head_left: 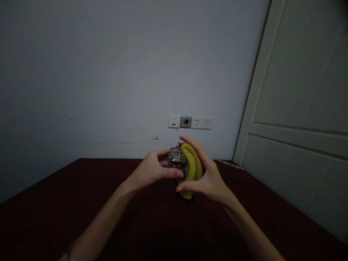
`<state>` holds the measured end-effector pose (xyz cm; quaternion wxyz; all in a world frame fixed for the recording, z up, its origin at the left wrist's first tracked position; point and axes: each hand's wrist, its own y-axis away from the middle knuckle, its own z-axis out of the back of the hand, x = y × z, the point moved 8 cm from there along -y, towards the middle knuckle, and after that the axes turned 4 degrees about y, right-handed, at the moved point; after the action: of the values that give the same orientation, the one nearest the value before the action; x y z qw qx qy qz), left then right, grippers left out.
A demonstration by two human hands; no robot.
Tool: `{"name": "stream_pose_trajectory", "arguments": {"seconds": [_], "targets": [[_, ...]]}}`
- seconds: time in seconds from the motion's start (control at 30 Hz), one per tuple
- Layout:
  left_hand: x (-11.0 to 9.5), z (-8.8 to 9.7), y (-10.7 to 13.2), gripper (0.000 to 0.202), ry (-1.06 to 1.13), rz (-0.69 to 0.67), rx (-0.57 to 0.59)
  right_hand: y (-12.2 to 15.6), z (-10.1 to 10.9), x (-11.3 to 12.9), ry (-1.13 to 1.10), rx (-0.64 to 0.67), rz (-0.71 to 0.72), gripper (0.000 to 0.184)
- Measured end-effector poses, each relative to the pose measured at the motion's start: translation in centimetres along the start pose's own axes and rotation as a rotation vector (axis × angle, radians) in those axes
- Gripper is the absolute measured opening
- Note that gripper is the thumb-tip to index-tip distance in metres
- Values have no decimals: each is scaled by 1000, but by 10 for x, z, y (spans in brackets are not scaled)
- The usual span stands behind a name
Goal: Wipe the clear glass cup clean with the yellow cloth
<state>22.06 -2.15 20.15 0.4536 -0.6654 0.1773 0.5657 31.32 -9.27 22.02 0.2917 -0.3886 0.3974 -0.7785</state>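
Note:
In the middle of the head view, my left hand (160, 166) is closed around a small clear container (176, 156), its thumb across the front. The container is see-through and shiny, with ridges near its top; its exact kind is hard to make out. My right hand (208, 174) grips a soft yellow cloth (192, 165) folded into thick rolls, with a dark edge at its lower end. The cloth presses against the container's right side. Both are held up above the dark red tabletop (152, 224). My fingers hide parts of each.
A pale wall (122, 79) rises behind the table, with a row of sockets and switches (201, 123) on it. To the right stands a panelled door (301, 108) close to the table's edge. A thin flat strip (230, 164) lies at the far right corner.

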Motion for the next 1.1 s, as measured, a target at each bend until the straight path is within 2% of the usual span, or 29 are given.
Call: {"name": "stream_pose_trajectory", "arguments": {"seconds": [0.13,0.27,0.33,0.4,0.5,0.6,0.7,0.8,0.9,1.03,1.1], "targets": [[-8,-2,-3,52,-14,25,-11,0,0,2,31,-20,-20,97],[-9,-2,-5,51,-71,45,-33,1,2,-3,14,-60,-63,91],[-5,3,-6,67,-82,52,-56,2,2,-6,-9,-77,-75,89],[1,11,-5,93,-55,68,-84,2,2,-8,-24,-88,-88,89],[8,9,-1,120,-23,90,33,1,3,-14,-56,-110,-127,89],[11,3,5,133,-90,108,112,0,3,-23,-157,-128,-216,91],[4,1,7,128,-247,45,63,0,-1,-33,-302,-130,-304,91],[-5,-1,9,106,-457,-41,8,1,-5,-36,-419,-114,-337,87],[-8,-2,11,84,-617,-53,18,2,-9,-34,-460,-73,-336,86],[-17,3,13,97,-719,-152,-99,3,-11,-29,-413,-25,-292,84],[-17,6,14,99,-724,-154,-156,3,-12,-28,-384,-4,-264,81]]}}
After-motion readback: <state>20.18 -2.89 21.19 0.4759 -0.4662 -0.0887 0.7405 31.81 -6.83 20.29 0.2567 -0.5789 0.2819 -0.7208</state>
